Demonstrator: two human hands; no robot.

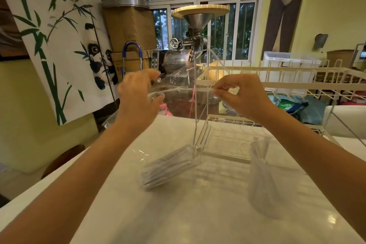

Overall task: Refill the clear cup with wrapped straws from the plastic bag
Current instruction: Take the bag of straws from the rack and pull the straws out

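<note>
Above the table's (178, 214) middle, I see both hands raised at mid-frame, stretching a clear plastic bag (174, 83) between them. My left hand (136, 97) is blurred, its grip pinching the bag's left edge; my right hand (240, 95) has its grip closed on the right edge. Below, 1 bundle of wrapped straws (168, 166) lies at lower center, and a second wrapped bundle (261, 180) sits lower right, beside a white wire rack (227, 136).
</note>
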